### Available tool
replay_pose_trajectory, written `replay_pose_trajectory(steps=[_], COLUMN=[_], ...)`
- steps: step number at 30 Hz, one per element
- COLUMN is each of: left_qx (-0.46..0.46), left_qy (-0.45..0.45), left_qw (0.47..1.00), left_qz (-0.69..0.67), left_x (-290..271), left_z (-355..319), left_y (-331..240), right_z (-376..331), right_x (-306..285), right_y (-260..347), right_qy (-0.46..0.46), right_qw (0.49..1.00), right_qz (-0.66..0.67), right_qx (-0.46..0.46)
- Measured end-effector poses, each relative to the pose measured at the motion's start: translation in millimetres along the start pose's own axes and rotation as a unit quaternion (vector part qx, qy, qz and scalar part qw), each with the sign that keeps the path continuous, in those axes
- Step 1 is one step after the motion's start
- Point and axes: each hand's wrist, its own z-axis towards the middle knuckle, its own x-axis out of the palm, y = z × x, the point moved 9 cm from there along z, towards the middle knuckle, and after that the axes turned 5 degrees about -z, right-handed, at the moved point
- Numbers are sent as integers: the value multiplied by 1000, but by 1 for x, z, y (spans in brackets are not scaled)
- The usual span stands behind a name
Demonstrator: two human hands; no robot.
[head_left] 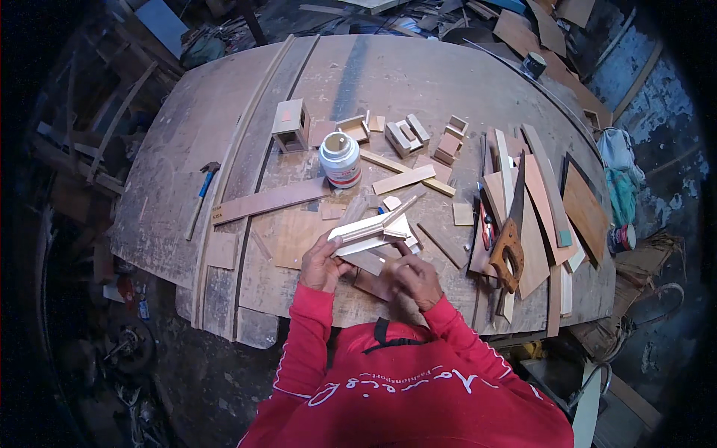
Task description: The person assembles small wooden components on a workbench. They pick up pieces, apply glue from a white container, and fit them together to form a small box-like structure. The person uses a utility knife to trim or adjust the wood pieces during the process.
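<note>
While a hammer (202,196) lay far out on the left of the workbench (172,149), the left hand (323,263) was closed around the near end of a pale wooden moulding (371,230), held just above the bench's front edge. The right hand (415,278) pinched the same piece from below. Behind stood a white glue jar (340,159); a handsaw (511,231) rested on boards to the right.
</note>
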Motion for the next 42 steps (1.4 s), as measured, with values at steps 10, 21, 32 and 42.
replay_pose_trajectory(steps=[10,21,32,42], left_qx=[-12,-6,-12,-14], left_qy=[-20,-38,-45,-46], left_qw=[999,999,999,999], left_qz=[-28,-33,1,-11], left_x=[-13,-16,-30,-39], left_z=[1,-3,-4,-15], left_y=[5,4,9,11], right_z=[-5,3,58,51], right_x=[-16,-15,-101,1], right_y=[135,136,18,115], right_qy=[-99,-93,-290,-2], right_qw=[872,870,830,825], right_qz=[-337,-282,-454,-416], right_qx=[-342,-393,-143,-382])
